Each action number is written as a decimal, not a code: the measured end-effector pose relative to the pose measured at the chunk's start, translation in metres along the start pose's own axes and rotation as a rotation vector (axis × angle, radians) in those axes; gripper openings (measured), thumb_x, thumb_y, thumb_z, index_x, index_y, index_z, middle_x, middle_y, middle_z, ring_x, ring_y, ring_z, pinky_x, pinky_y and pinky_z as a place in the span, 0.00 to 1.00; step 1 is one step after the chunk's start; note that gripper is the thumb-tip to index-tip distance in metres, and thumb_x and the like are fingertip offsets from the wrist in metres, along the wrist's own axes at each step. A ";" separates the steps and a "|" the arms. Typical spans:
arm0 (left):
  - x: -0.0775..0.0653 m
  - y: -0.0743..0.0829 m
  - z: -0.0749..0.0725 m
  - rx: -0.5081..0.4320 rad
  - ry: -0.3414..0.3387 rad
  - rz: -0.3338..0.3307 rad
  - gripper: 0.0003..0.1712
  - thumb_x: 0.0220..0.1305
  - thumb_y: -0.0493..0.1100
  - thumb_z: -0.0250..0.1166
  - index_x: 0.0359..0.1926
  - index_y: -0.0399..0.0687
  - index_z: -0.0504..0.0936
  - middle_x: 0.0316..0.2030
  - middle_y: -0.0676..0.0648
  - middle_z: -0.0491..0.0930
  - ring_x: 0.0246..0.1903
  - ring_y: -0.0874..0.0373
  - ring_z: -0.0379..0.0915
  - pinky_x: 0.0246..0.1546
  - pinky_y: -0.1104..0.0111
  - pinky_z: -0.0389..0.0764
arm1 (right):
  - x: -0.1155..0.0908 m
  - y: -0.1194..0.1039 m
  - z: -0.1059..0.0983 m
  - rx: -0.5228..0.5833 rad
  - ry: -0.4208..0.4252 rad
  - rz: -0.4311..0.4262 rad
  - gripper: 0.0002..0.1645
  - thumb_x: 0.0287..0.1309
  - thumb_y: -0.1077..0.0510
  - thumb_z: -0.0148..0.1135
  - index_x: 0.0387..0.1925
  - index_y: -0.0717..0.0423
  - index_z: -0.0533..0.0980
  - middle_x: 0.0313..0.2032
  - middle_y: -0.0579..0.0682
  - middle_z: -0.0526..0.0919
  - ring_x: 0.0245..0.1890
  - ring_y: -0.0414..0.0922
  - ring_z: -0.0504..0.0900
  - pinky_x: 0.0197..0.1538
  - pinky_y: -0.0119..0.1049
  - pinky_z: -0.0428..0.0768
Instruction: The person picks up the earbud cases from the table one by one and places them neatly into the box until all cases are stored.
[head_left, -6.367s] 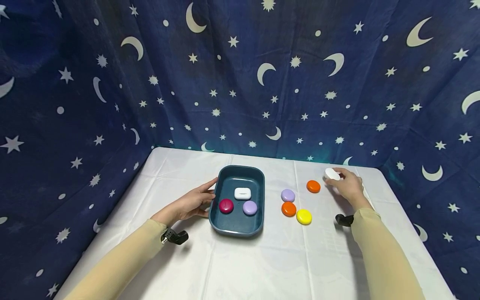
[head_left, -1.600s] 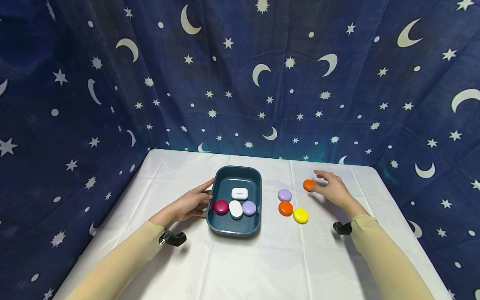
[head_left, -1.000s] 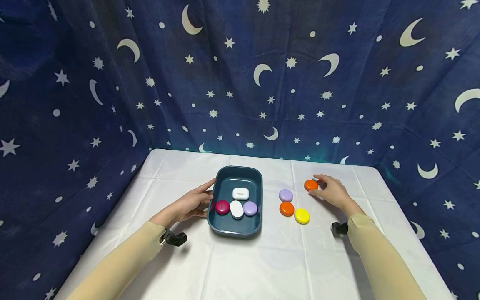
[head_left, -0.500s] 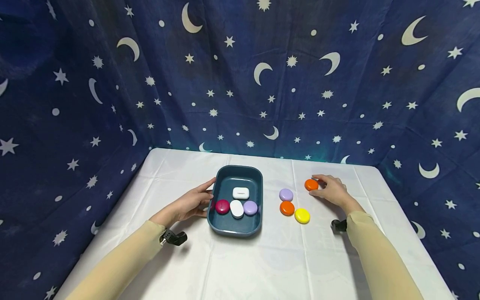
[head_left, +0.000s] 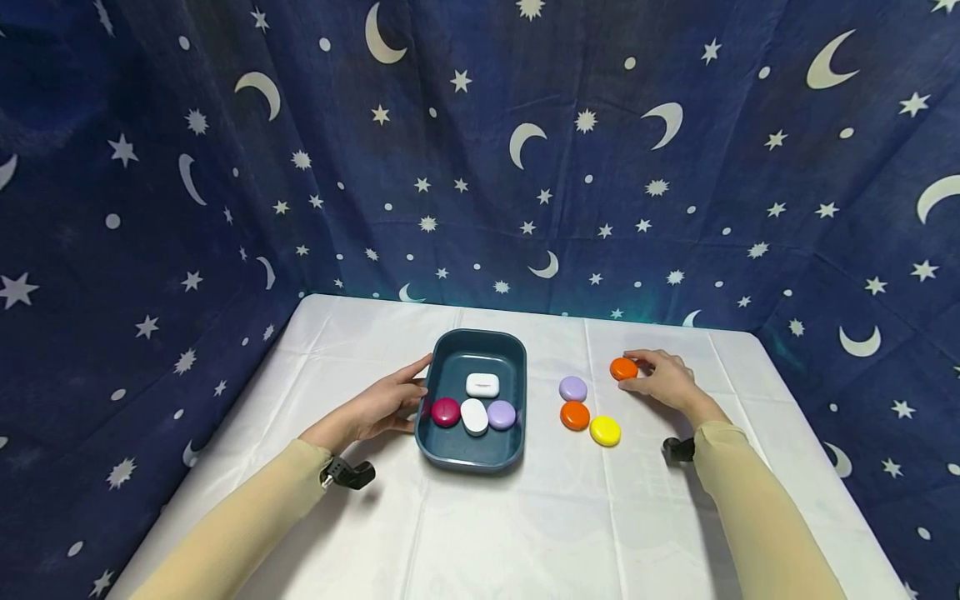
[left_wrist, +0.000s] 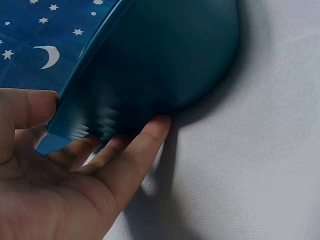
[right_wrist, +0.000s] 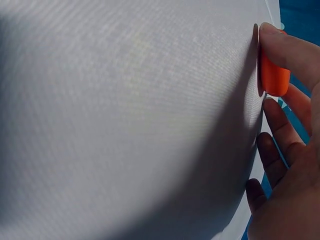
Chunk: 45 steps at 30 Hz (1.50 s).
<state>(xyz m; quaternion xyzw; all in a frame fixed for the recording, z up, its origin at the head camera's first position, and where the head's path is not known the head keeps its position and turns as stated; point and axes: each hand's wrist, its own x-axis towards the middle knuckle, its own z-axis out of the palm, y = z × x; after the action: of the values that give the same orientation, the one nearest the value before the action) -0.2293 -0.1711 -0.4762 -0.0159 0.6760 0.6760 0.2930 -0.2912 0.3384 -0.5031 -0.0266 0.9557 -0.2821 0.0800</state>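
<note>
At the back right of the table, my right hand (head_left: 663, 381) pinches a glossy orange round disc (head_left: 623, 369) between thumb and forefinger. In the right wrist view the thumb lies on one side of the orange disc (right_wrist: 275, 75), low over the cloth. My left hand (head_left: 382, 407) rests its outstretched fingers against the left wall of a dark teal rectangular tray (head_left: 471, 457). Inside the tray are a crimson disc (head_left: 446, 412), a white oval piece (head_left: 474, 417), a lilac disc (head_left: 501, 414) and a white rounded box (head_left: 482, 385).
Between tray and right hand lie a second lilac disc (head_left: 573, 388), another orange disc (head_left: 575, 415) and a yellow disc (head_left: 605, 431). A white cloth (head_left: 517, 533) covers the table. Dark blue star-patterned curtains (head_left: 465, 150) close off the back and sides.
The white oval piece, earlier in my right hand at the far right, now lies in the tray. My right hand has since closed on the rear orange disc. The left hand stays at the tray.
</note>
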 end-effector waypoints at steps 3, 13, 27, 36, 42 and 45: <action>0.000 0.000 0.000 0.003 0.003 -0.002 0.40 0.75 0.39 0.53 0.81 0.71 0.54 0.76 0.35 0.54 0.60 0.43 0.73 0.46 0.49 0.83 | 0.001 0.001 0.000 0.022 0.000 0.011 0.45 0.55 0.41 0.75 0.69 0.56 0.72 0.60 0.65 0.75 0.59 0.63 0.64 0.60 0.65 0.57; 0.002 -0.001 -0.001 0.007 0.002 -0.001 0.40 0.76 0.39 0.53 0.81 0.72 0.54 0.75 0.36 0.55 0.59 0.44 0.73 0.44 0.50 0.83 | 0.004 0.003 0.000 0.035 0.000 0.000 0.42 0.57 0.42 0.75 0.68 0.56 0.73 0.58 0.65 0.76 0.59 0.63 0.64 0.59 0.64 0.57; 0.001 -0.001 0.000 -0.004 0.009 0.000 0.40 0.75 0.38 0.53 0.81 0.71 0.54 0.75 0.36 0.56 0.57 0.45 0.73 0.43 0.50 0.83 | 0.000 -0.026 -0.005 0.146 0.015 -0.094 0.39 0.59 0.46 0.74 0.68 0.54 0.73 0.60 0.63 0.74 0.62 0.63 0.64 0.62 0.63 0.65; 0.001 -0.001 0.000 -0.002 0.014 0.006 0.39 0.76 0.38 0.53 0.81 0.71 0.55 0.76 0.36 0.55 0.56 0.45 0.73 0.43 0.50 0.83 | -0.006 -0.076 -0.003 0.162 0.030 -0.226 0.35 0.58 0.50 0.76 0.65 0.51 0.77 0.57 0.59 0.77 0.63 0.60 0.64 0.63 0.63 0.64; 0.001 -0.001 0.001 -0.007 0.011 0.009 0.40 0.75 0.38 0.53 0.81 0.70 0.54 0.76 0.36 0.54 0.57 0.45 0.73 0.44 0.50 0.83 | -0.008 -0.107 0.005 0.212 -0.001 -0.277 0.34 0.55 0.50 0.77 0.64 0.46 0.79 0.55 0.54 0.78 0.63 0.57 0.64 0.63 0.64 0.64; 0.001 -0.001 0.001 -0.009 0.008 0.010 0.40 0.75 0.38 0.53 0.81 0.70 0.54 0.77 0.36 0.52 0.58 0.44 0.73 0.44 0.51 0.83 | -0.008 -0.122 0.010 0.222 -0.022 -0.306 0.34 0.54 0.50 0.78 0.63 0.43 0.80 0.54 0.51 0.78 0.62 0.55 0.65 0.63 0.64 0.65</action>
<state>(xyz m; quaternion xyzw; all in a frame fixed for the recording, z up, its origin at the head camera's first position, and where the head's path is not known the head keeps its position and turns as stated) -0.2290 -0.1699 -0.4773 -0.0165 0.6741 0.6804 0.2870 -0.2813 0.2316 -0.4444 -0.1659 0.9025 -0.3943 0.0489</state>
